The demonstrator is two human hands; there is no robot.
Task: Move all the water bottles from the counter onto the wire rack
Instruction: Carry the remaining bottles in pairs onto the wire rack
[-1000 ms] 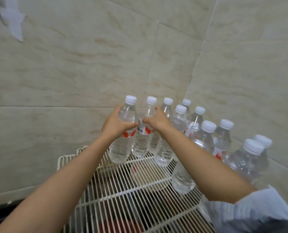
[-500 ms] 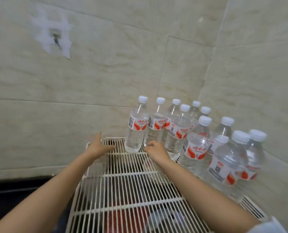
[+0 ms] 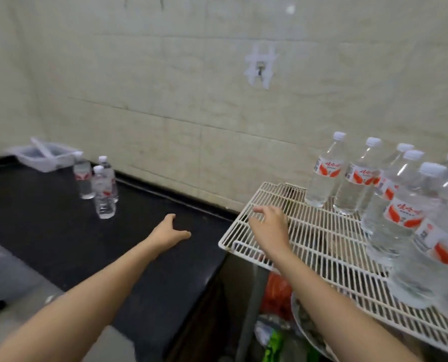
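Three water bottles (image 3: 103,194) stand clustered on the dark tabletop (image 3: 48,231) at far left, and the left hand (image 3: 169,232) hovers well short of them, fingers spread and empty. The right hand (image 3: 268,226), loosely curled and empty, hangs over the wire rack (image 3: 322,231) at its near-left corner, with the shelved bottles (image 3: 358,184) crowded at right. Best to grip each body below the label and set it upright on the bare front wires

The black counter (image 3: 61,244) carries three water bottles (image 3: 103,194), upright and close together near its back edge, and a pale plastic tray (image 3: 45,156) at its far left end. The white wire rack (image 3: 309,231) carries a group of upright bottles (image 3: 403,212) along its back and right edges.
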